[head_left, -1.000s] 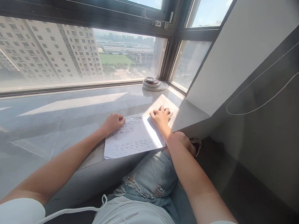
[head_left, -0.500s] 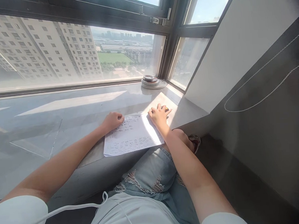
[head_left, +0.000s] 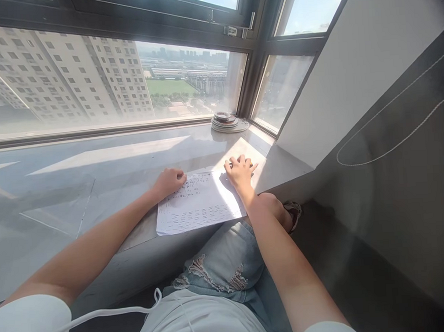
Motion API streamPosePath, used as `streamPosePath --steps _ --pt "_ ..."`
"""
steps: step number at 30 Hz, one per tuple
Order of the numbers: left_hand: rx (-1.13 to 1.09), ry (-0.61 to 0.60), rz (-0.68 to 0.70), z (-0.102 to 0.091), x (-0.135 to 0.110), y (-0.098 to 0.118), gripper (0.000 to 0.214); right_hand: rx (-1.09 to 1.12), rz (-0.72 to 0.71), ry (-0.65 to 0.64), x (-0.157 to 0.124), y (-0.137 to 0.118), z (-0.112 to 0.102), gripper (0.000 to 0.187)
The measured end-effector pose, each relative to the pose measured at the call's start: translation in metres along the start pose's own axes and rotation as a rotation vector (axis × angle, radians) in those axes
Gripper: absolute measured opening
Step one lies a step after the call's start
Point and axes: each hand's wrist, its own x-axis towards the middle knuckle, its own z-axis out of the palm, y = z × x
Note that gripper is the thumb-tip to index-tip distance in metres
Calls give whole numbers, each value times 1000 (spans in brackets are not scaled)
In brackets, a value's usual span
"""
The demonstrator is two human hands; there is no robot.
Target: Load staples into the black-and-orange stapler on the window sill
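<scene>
A white sheet of paper (head_left: pixel 200 205) with lines of writing lies on the grey stone windowsill (head_left: pixel 105 168), its near edge hanging a little over the sill's front. My left hand (head_left: pixel 169 181) rests as a loose fist on the sheet's upper left corner. My right hand (head_left: pixel 240 171) sits at the upper right corner in a patch of sunlight. Its fingers are bent over a small dark thing that I cannot name.
A stack of round plates (head_left: pixel 229 123) stands in the sill's far right corner by the window frame. A white wall and a dark panel (head_left: pixel 395 175) close off the right side. My knee in torn jeans (head_left: pixel 231 255) is under the sill's edge. A white cord (head_left: pixel 103 316) hangs near my chest.
My right hand's fingers have drawn in slightly at the paper's corner. The left hand and the sheet have stayed in place; the view has only shifted a little.
</scene>
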Motion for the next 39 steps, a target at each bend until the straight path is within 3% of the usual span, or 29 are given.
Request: streamPosePath --steps 5,12,15,18,21,24,27,31,36,39 --pt "5 2 -9 0 1 -1 35 288 192 4 13 9 -3 52" --pt "13 -7 -16 -1 1 0 35 439 361 29 23 28 -2 39" --pt "23 2 -19 -2 -1 1 35 459 353 98 24 32 -3 39" --pt "60 22 -29 -3 -2 1 34 345 331 243 22 31 -8 37" --pt "122 63 -65 -3 -1 -2 33 246 215 319 19 28 -13 40" --pt "194 85 -115 -4 0 -6 31 316 100 201 17 23 -13 34" --pt "224 80 -136 -4 2 -9 27 400 105 48 16 20 -9 38" --pt "197 53 -127 -3 2 -10 23 440 147 27 15 20 -7 44" --pt "164 170 30 -5 2 -7 18 453 161 103 13 20 -10 33" --pt "-12 107 176 -6 1 -2 23 408 152 234 12 24 -10 16"
